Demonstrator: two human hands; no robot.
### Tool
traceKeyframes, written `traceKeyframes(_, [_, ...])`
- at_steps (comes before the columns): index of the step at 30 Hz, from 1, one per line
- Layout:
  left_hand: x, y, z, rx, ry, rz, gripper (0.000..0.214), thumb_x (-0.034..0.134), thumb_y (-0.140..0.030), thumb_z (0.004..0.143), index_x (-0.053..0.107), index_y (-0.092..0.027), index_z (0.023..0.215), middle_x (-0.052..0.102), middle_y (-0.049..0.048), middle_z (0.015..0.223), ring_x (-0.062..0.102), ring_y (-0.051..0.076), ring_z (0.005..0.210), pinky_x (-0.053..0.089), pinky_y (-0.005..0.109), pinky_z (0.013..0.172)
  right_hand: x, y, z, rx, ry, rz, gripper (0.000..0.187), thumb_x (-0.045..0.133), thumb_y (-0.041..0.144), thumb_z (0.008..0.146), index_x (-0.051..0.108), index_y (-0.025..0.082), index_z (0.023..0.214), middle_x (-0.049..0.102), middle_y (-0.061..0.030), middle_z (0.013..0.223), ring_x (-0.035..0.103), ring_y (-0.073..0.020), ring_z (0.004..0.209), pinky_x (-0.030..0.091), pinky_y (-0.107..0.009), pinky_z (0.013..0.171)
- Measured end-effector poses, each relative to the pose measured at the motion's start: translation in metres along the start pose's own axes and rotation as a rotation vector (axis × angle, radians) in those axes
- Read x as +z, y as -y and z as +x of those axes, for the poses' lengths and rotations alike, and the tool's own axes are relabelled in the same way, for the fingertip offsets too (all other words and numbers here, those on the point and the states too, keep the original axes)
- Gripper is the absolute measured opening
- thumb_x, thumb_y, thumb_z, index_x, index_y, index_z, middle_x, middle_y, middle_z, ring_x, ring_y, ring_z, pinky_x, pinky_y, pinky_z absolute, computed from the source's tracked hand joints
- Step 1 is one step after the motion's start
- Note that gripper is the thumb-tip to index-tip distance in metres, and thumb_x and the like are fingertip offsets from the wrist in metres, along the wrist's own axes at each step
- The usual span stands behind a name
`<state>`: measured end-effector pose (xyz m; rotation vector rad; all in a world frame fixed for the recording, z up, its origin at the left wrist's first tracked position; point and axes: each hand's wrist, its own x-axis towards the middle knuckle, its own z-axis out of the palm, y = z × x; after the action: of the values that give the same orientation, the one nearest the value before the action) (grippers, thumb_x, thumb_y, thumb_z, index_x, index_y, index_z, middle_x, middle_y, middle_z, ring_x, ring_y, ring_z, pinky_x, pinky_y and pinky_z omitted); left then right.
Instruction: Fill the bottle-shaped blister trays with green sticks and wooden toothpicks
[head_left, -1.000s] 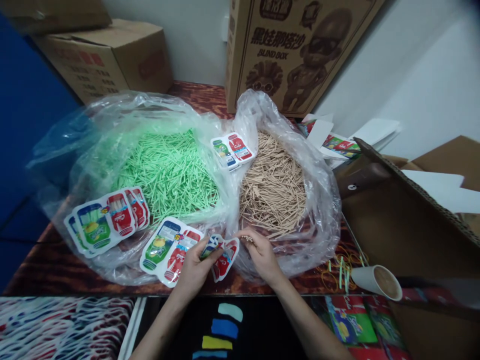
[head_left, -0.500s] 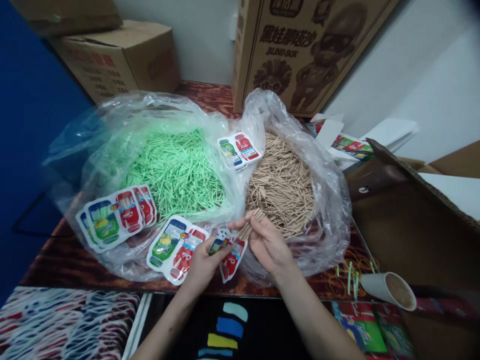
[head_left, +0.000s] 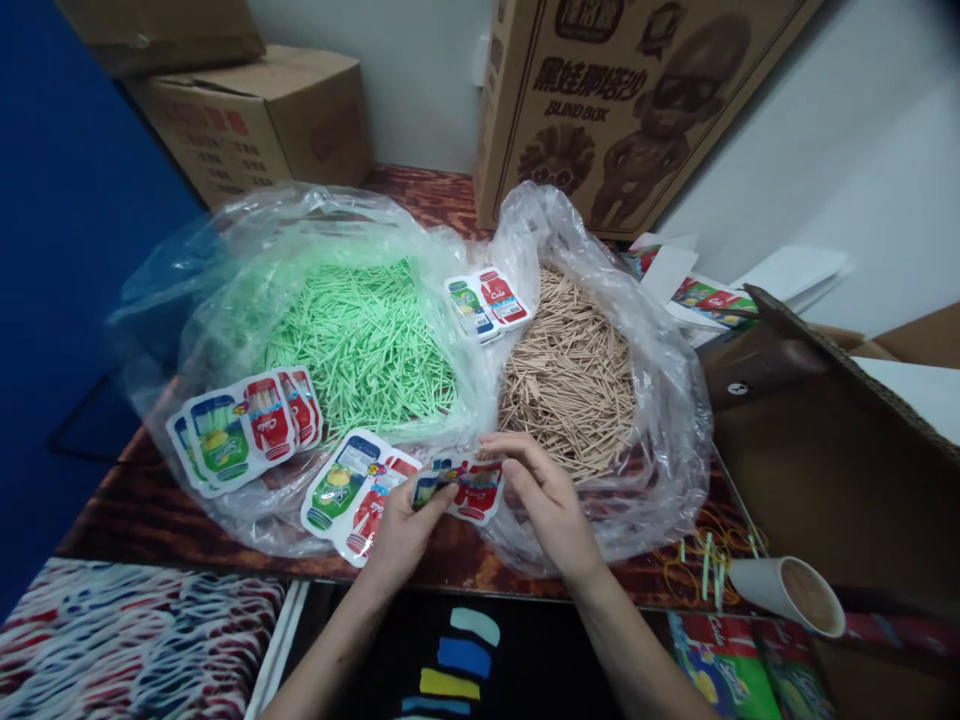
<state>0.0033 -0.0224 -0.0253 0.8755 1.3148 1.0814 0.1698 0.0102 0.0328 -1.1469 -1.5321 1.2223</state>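
Note:
My left hand (head_left: 405,525) is closed on a small printed packet (head_left: 480,492) with a green side and a red cola side, its thumb across the front. Brown sticks show in the packet's red half. My right hand (head_left: 544,495) is at the packet's upper right edge, fingers stretched out along it and no sticks visible in them. Below my left hand, partly covered by it, lies a larger flat packet (head_left: 341,485). Behind the hands are a heap of brown paper sticks (head_left: 570,370) and a heap of light green sticks (head_left: 367,350), each in a clear plastic bag.
Overlapping filled packets (head_left: 232,435) lie at the left, and more packets (head_left: 491,300) between the bags. On the right are a paper cup (head_left: 787,595) on its side, rubber bands (head_left: 682,580) and an open carton (head_left: 810,460). Cardboard boxes (head_left: 315,110) stand at the back.
The bundle of brown sticks no longer shows in my right hand; brown sticks now show in the packet. My right fingers have straightened at its edge. The whole view has shifted slightly.

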Motion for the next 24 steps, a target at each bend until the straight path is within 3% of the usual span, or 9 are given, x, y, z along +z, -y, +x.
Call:
traceKeyframes(5, [-0.008, -0.009, -0.002, 0.068, -0.035, 0.041, 0.018, 0.068, -0.034, 0.074, 0.073, -0.018, 0.078, 0.071, 0.0009, 0.076, 0.061, 0.018, 0.072, 0.048, 0.027, 0.070, 0.007, -0.003, 0.001, -0.086, 0.051, -0.159, 0.023, 0.048, 0.031, 0.094, 0.068, 0.023, 0.086, 0.066, -0.0059, 0.101, 0.058, -0.0217, 0.103, 0.041, -0.036, 0.095])
traceKeyframes(8, [-0.014, -0.012, -0.003, 0.080, -0.046, 0.014, 0.019, 0.068, -0.035, 0.074, 0.073, -0.017, 0.078, 0.072, 0.0014, 0.077, 0.062, 0.019, 0.073, 0.048, 0.027, 0.071, 0.011, -0.001, 0.003, -0.132, 0.040, -0.136, 0.021, 0.048, 0.031, 0.095, 0.067, 0.024, 0.095, 0.065, -0.0066, 0.105, 0.057, -0.0217, 0.105, 0.040, -0.036, 0.095])
traceKeyframes(12, [-0.022, -0.015, -0.007, 0.094, -0.075, 0.041, 0.020, 0.068, -0.036, 0.076, 0.072, -0.017, 0.079, 0.072, 0.0023, 0.082, 0.063, 0.021, 0.081, 0.050, 0.028, 0.075, 0.016, 0.005, 0.005, -0.121, 0.162, -0.224, 0.021, 0.050, 0.031, 0.094, 0.069, 0.024, 0.092, 0.063, -0.0069, 0.107, 0.054, -0.0221, 0.107, 0.039, -0.037, 0.095])
traceKeyframes(16, [-0.042, -0.018, -0.016, 0.055, -0.161, 0.006, 0.022, 0.070, -0.037, 0.074, 0.072, -0.016, 0.081, 0.073, 0.0035, 0.083, 0.065, 0.021, 0.081, 0.052, 0.029, 0.073, 0.025, 0.009, 0.009, -0.035, 0.279, -0.028, 0.023, 0.049, 0.032, 0.094, 0.069, 0.022, 0.095, 0.065, -0.0065, 0.108, 0.057, -0.0209, 0.105, 0.042, -0.036, 0.094])
traceKeyframes(20, [-0.092, -0.020, -0.013, 0.066, -0.414, -0.180, 0.031, 0.077, -0.037, 0.066, 0.070, -0.014, 0.086, 0.072, 0.0027, 0.078, 0.067, 0.018, 0.070, 0.055, 0.030, 0.068, 0.040, -0.005, 0.030, 0.110, 0.141, 0.136, 0.023, 0.050, 0.034, 0.092, 0.065, 0.020, 0.103, 0.069, -0.0061, 0.096, 0.063, -0.0203, 0.092, 0.049, -0.035, 0.084])
traceKeyframes(22, [-0.123, -0.023, -0.004, 0.139, -0.654, -0.191, 0.037, 0.078, -0.039, 0.063, 0.069, -0.014, 0.089, 0.072, 0.0027, 0.082, 0.067, 0.019, 0.071, 0.056, 0.032, 0.069, 0.049, -0.018, 0.051, 0.093, 0.072, 0.002, 0.019, 0.050, 0.031, 0.091, 0.063, 0.019, 0.097, 0.069, -0.0059, 0.091, 0.063, -0.0203, 0.088, 0.049, -0.035, 0.082])
traceKeyframes(24, [-0.153, -0.027, 0.010, 0.206, -0.857, -0.059, 0.040, 0.077, -0.040, 0.063, 0.068, -0.015, 0.093, 0.072, 0.0035, 0.087, 0.067, 0.020, 0.073, 0.056, 0.035, 0.072, 0.059, -0.031, 0.073, 0.004, 0.037, -0.330, 0.017, 0.049, 0.025, 0.090, 0.063, 0.017, 0.096, 0.066, -0.0075, 0.096, 0.061, -0.0212, 0.092, 0.046, -0.036, 0.084])
